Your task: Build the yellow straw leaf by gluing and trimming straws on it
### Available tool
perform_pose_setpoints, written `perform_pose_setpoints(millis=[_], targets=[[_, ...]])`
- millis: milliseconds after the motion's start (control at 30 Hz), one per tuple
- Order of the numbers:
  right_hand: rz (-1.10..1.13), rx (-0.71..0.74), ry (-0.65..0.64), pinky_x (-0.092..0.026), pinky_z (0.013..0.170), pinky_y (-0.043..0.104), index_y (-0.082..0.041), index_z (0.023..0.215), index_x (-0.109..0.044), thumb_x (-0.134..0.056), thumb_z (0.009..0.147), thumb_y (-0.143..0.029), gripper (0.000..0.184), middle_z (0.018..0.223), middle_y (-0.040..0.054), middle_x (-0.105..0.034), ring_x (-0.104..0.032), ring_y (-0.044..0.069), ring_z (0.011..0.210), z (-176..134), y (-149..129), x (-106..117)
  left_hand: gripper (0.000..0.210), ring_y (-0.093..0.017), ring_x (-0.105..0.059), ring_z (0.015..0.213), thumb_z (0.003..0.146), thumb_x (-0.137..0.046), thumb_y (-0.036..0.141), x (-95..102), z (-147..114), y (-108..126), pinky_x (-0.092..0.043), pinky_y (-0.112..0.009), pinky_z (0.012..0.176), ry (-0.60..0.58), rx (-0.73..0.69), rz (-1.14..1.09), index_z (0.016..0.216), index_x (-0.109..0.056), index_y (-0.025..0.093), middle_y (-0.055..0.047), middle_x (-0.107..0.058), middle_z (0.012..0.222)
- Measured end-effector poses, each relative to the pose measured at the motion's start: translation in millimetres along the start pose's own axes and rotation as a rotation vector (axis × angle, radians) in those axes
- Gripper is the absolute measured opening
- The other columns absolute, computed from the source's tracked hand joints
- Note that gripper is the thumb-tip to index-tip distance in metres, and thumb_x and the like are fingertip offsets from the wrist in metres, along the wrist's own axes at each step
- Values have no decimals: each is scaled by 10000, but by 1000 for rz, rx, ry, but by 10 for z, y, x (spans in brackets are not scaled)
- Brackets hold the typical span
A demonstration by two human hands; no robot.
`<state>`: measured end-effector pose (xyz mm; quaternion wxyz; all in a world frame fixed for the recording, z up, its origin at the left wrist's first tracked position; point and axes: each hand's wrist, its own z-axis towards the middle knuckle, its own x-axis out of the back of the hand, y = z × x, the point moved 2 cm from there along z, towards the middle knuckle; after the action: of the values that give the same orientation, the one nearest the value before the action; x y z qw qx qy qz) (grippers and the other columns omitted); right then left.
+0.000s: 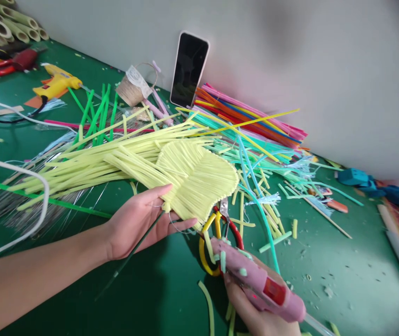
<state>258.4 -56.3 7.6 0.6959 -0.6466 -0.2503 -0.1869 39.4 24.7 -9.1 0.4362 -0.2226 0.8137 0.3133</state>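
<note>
My left hand [136,221] pinches the base of a pale yellow leaf [199,175] made of rows of pipe cleaners, with a thin dark stem trailing down across the palm. In my right hand [255,310] is a pink hot glue gun [262,280], a clear glue stick poking from its back end. Its nozzle end points toward the leaf's lower edge; whether it touches cannot be made out. Scissors [236,233] with red and yellow handles lie on the table, partly behind the glue gun. Loose yellow pipe cleaners [90,158] are piled beside the leaf.
A phone [189,70] leans on the wall. Bundles of coloured pipe cleaners [255,116] lie to its right. A yellow glue gun [57,81], pliers [6,65] and bamboo tubes [6,23] are at the left. A white cable [43,196] loops near my left arm. Clippings litter the green table [343,280].
</note>
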Motion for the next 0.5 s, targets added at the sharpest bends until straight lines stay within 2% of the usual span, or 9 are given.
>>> perform_pose_setpoints(millis=[133, 267, 500], targets=[[-29, 4, -26, -630, 692, 273, -286, 1085, -777, -585, 826, -197, 335, 1090, 35, -777, -737, 284, 1007, -10, 14, 4, 388, -298, -535, 1325, 1009, -432, 280, -2, 22, 7, -434, -486, 1116, -1, -1, -3, 1323, -619, 150, -120, -620, 1392], [-38, 12, -5, -619, 675, 261, -286, 1100, -774, -569, 843, -211, 337, 1059, 34, -782, -751, 265, 947, -17, 19, 14, 394, -300, -537, 1322, 1009, -429, 288, -7, 18, 2, -434, -488, 1114, 4, 6, -10, 1325, -618, 147, -124, -610, 1403], [-16, -51, 21, -616, 647, 242, -293, 1086, -778, -582, 838, -230, 323, 1117, 21, -773, -738, 271, 1010, -34, 12, 7, 392, -297, -539, 1321, 1012, -421, 292, -5, -1, -6, -444, -482, 1107, 2, -2, -1, 1319, -626, 161, -113, -613, 1402]])
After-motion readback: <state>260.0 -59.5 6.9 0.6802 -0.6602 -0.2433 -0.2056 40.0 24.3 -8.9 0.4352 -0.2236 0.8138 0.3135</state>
